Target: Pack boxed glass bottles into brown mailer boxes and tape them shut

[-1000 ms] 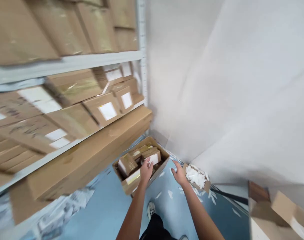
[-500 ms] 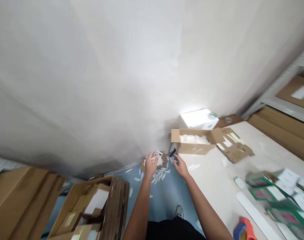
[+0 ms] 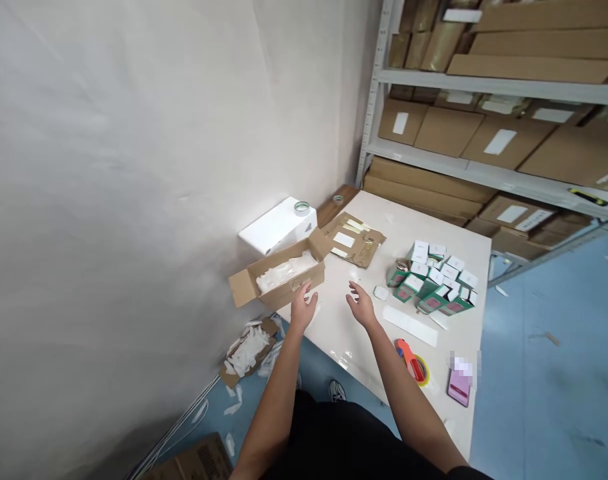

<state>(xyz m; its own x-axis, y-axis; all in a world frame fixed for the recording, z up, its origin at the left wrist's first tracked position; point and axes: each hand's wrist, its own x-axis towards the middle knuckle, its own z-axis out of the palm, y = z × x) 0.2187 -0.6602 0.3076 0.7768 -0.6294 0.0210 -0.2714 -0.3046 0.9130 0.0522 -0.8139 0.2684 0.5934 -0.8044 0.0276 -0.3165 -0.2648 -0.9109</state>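
My left hand is held out with fingers apart and nothing in it, in front of an open cardboard box filled with white pieces. Whether it touches the box's near wall I cannot tell. Over the white table, my right hand has its fingers spread, also holding nothing. To its right lie a small white square and a long white strip. Behind both hands rests a flattened piece of cardboard.
Several green and white small boxes stand on the table, near an orange tape dispenser and a pink phone. A floor box holds white scraps, with more scattered around. Loaded shelves stand behind; a wall closes the left.
My view has swung right. Both hands have come from down over the floor box of white scraps to the table beside the open cardboard box, empty.
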